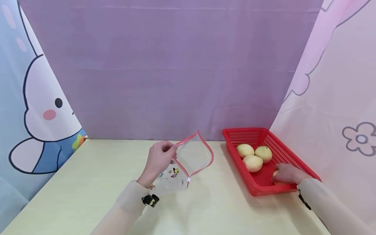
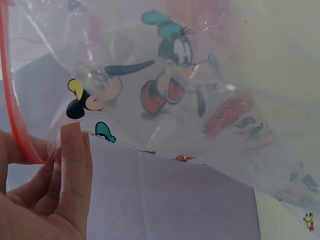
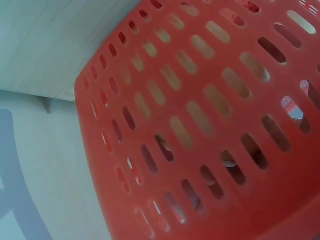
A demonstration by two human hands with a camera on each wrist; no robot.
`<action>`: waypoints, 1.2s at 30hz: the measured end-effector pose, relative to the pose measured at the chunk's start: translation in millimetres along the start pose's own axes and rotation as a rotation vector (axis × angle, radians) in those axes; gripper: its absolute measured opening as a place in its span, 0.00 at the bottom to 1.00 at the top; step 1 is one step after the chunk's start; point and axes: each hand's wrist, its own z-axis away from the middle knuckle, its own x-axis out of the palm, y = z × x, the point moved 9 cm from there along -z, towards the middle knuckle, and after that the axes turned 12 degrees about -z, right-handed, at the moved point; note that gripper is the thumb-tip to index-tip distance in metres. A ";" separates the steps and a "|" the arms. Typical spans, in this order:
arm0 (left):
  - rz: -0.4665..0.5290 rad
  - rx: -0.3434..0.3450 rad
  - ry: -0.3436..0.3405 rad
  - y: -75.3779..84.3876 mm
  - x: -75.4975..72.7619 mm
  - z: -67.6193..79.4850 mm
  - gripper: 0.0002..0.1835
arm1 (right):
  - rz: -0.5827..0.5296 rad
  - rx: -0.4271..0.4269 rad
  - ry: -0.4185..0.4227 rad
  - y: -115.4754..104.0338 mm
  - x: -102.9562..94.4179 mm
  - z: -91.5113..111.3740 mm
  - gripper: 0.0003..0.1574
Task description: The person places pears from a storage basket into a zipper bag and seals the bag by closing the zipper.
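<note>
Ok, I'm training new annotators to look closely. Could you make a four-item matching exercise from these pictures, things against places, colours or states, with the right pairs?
Column one
1. left hand
2. right hand
3. slider zip bag
4. three loose fruits

Column two
A. clear, printed with cartoon characters
B. down inside the red basket, gripping another fruit
C. pale yellow, lying close together
D. pinching a red-trimmed edge

Right pairs: 1-D, 2-B, 3-A, 4-C.
</note>
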 end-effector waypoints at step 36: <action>0.022 0.005 0.003 3.0 0.0 -1.0 0.12 | -0.051 -0.230 0.191 -39.5 -26.5 1.0 0.46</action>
